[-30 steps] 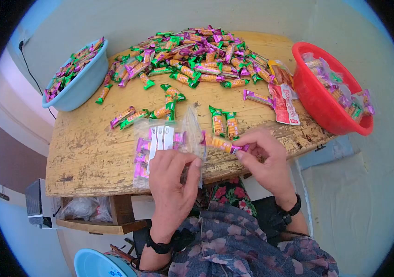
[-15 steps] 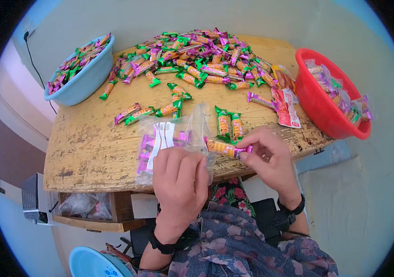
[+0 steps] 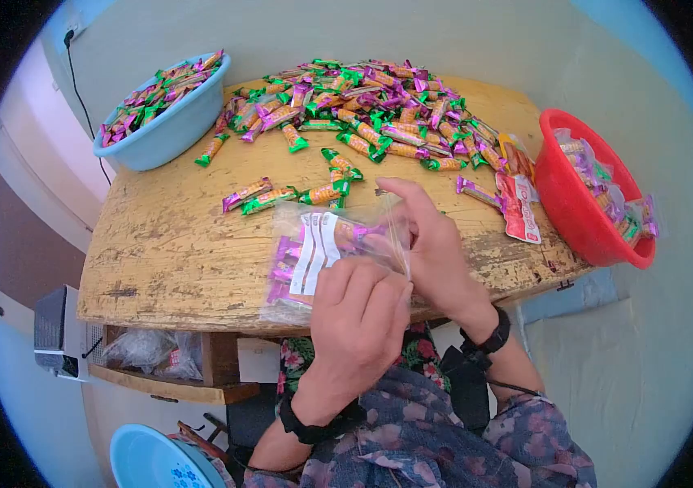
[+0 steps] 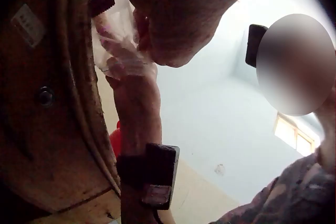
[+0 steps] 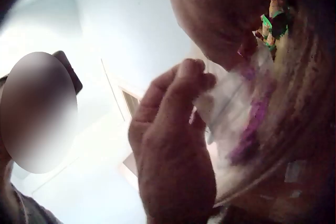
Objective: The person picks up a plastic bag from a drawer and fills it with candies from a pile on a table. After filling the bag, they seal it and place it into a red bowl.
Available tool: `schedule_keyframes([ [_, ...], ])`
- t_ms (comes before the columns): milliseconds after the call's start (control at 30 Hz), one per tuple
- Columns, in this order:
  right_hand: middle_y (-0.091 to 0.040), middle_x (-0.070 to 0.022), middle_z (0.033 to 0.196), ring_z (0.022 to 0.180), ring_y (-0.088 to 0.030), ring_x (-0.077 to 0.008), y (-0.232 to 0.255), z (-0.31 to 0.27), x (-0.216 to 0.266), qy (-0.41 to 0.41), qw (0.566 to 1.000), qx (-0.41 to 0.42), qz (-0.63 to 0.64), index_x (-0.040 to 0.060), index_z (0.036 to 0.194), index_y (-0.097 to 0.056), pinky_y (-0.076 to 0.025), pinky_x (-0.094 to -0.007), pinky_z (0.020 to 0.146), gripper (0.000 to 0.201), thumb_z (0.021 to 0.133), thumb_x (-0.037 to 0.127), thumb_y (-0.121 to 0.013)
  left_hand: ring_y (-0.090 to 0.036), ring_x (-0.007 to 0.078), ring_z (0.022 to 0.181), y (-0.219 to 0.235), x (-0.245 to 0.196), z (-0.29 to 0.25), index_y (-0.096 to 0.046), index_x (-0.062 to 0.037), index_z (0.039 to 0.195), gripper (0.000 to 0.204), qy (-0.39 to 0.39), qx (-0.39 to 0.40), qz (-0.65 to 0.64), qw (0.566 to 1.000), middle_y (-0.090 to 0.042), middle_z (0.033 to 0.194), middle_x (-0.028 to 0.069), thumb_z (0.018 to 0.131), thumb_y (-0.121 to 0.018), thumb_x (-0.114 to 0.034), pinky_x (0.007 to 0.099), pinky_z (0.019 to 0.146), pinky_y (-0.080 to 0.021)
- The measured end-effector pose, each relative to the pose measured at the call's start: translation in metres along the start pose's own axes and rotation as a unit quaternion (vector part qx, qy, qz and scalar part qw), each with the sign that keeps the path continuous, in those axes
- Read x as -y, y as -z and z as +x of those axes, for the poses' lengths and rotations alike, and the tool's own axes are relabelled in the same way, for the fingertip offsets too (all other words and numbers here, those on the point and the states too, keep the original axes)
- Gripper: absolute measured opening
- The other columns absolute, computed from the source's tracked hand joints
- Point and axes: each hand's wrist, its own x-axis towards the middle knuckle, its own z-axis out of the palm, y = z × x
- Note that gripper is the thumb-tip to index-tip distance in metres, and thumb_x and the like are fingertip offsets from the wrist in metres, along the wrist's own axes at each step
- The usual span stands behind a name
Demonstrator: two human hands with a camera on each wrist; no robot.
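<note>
A clear plastic bag (image 3: 280, 281) with a white striped label and several purple-ended snack packets lies at the table's front edge. My left hand (image 3: 358, 321) pinches the bag's edge near its mouth; its fingertips also show on the plastic in the right wrist view, where the left hand (image 5: 176, 134) is upright. My right hand (image 3: 437, 256) reaches into the bag's mouth from the right, with the index finger extended above the plastic. A purple-and-orange packet (image 3: 345, 231) lies inside, just left of the right fingers. Plastic and the left hand partly hide the right fingertips.
A large pile of packets (image 3: 379, 114) covers the table's back. Several loose packets (image 3: 269, 200) lie behind the bag. A blue basin (image 3: 169, 134) stands back left, a red basin (image 3: 558, 179) right, beside a red-and-white pouch (image 3: 517, 207). Below is an open drawer (image 3: 220, 362).
My right hand has moved left to the bag's mouth, and the packet it pinched is inside the bag. My left hand stays on the bag's edge. The head view has shifted.
</note>
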Motion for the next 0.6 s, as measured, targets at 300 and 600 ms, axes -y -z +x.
schedule_keyframes([
  [300,-0.074,-0.0153,0.084,0.075,-0.073,-0.0376,0.002,0.017,-0.002,0.013,0.961,0.009,-0.276,0.0107,0.142,-0.060,-0.055,-0.0494,0.066,0.065,0.089,0.037,-0.086,-0.066,0.0372,0.100,0.012,0.005,-0.015,-0.072,-0.0018,0.106,0.024,0.011,0.014,0.004,1.000,-0.069,0.102,0.0136,0.084,-0.082,-0.002,0.0477,0.088,-0.053],
  [600,-0.074,-0.0140,0.087,0.082,-0.074,-0.0361,0.010,0.017,-0.019,0.029,0.978,-0.011,-0.205,0.0113,0.122,-0.072,-0.055,-0.0484,0.069,0.032,0.094,0.026,-0.078,-0.045,0.0443,0.154,0.042,0.035,-0.035,-0.064,0.0004,0.145,0.054,0.097,0.127,0.150,0.976,-0.062,0.151,0.0181,0.096,-0.077,-0.015,0.0549,0.126,-0.035],
])
